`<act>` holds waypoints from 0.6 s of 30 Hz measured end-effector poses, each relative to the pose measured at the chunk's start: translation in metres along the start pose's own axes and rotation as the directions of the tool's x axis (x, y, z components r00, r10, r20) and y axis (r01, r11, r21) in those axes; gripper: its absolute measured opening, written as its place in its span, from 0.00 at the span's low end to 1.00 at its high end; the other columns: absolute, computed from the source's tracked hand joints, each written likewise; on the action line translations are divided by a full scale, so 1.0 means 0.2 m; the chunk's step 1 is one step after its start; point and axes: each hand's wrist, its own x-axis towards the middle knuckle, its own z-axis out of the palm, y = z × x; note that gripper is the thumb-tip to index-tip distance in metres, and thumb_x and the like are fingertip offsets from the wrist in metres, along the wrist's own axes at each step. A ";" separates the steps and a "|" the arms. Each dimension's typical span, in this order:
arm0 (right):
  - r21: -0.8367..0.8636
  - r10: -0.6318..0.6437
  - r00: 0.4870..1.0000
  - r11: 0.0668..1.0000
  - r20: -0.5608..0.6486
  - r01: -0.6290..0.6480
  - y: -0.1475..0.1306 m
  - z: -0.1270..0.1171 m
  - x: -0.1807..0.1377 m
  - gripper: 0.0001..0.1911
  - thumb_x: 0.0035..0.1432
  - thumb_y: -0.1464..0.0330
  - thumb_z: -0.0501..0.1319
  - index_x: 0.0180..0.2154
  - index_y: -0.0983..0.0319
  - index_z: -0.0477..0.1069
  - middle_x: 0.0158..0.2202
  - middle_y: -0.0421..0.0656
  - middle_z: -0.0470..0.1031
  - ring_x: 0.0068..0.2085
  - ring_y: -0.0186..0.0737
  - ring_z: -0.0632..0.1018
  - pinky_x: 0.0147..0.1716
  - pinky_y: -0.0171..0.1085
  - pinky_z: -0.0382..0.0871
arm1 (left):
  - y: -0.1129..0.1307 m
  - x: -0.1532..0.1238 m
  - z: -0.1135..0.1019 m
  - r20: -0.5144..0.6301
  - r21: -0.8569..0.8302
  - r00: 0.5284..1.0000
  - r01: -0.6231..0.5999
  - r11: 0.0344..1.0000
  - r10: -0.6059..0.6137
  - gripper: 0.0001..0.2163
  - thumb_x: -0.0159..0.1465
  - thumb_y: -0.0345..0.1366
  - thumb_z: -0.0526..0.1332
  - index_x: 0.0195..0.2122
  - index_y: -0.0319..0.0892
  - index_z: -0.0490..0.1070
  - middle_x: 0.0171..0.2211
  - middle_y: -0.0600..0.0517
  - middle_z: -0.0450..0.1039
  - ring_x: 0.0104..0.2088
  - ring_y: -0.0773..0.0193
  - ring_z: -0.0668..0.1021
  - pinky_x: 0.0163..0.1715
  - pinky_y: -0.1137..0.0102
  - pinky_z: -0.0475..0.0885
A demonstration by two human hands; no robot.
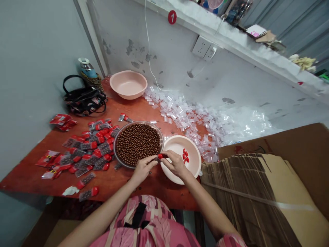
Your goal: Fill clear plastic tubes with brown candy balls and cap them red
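My left hand [144,168] pinches a small clear tube [157,159] with dark balls inside. My right hand [175,162] is closed on the red cap [160,156] at the end of that tube. Both hands meet between a round bowl of brown balls [137,144] and a pale pink basin [196,161]. A few loose red caps [185,156] lie in the basin. Left of the bowl spreads a heap of filled tubes with red caps [96,147].
Many clear plastic tubes [180,111] are strewn along the wall. Another pink basin [128,84], a black handbag [86,99] and a blue flask [88,69] stand at the back left. Red packets [63,121] lie at the left. Stacked cardboard [244,192] borders the right side.
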 end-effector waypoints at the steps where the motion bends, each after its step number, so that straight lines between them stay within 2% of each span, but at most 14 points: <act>1: -0.035 -0.014 1.000 0.999 0.020 0.014 0.00 0.01 0.00 0.15 0.54 0.67 0.53 0.45 0.57 0.65 0.34 0.44 0.69 0.35 0.38 0.69 0.37 0.38 0.62 | 0.00 0.00 0.00 -0.005 0.017 1.000 -0.018 1.000 0.018 0.12 0.54 0.37 0.58 0.39 0.45 0.73 0.40 0.51 0.74 0.42 0.58 0.73 0.46 0.64 0.63; 6: -0.164 -0.030 0.996 0.985 0.078 0.043 0.01 0.04 -0.01 0.14 0.56 0.68 0.51 0.45 0.59 0.64 0.33 0.45 0.68 0.34 0.37 0.69 0.36 0.37 0.61 | 0.00 0.00 -0.03 -0.037 0.094 0.996 -0.081 0.992 0.085 0.11 0.54 0.36 0.58 0.37 0.46 0.74 0.38 0.51 0.74 0.40 0.59 0.73 0.44 0.67 0.64; 11: -0.222 -0.045 0.993 0.972 0.112 0.069 0.03 0.08 -0.05 0.11 0.56 0.68 0.51 0.40 0.60 0.67 0.31 0.45 0.67 0.32 0.38 0.68 0.35 0.37 0.61 | 0.02 -0.02 -0.04 0.003 0.159 0.993 -0.116 0.980 0.117 0.10 0.55 0.35 0.58 0.37 0.48 0.74 0.37 0.52 0.75 0.39 0.60 0.74 0.42 0.68 0.65; 15: -0.082 -0.012 0.996 0.996 0.094 0.020 0.05 0.08 -0.05 0.13 0.55 0.67 0.53 0.43 0.58 0.67 0.32 0.45 0.69 0.34 0.38 0.68 0.38 0.39 0.62 | 0.00 -0.02 -0.02 -0.014 0.131 0.996 -0.090 0.987 0.093 0.10 0.54 0.35 0.58 0.36 0.47 0.74 0.38 0.51 0.74 0.40 0.59 0.74 0.44 0.67 0.64; 18: 0.198 0.141 0.987 0.968 0.075 -0.153 0.07 0.07 -0.02 0.14 0.54 0.65 0.54 0.44 0.57 0.67 0.36 0.44 0.70 0.37 0.39 0.70 0.40 0.40 0.63 | -0.01 -0.01 -0.01 -0.036 -0.120 0.998 0.045 0.992 -0.050 0.11 0.53 0.37 0.60 0.37 0.44 0.74 0.38 0.50 0.74 0.40 0.58 0.74 0.45 0.64 0.65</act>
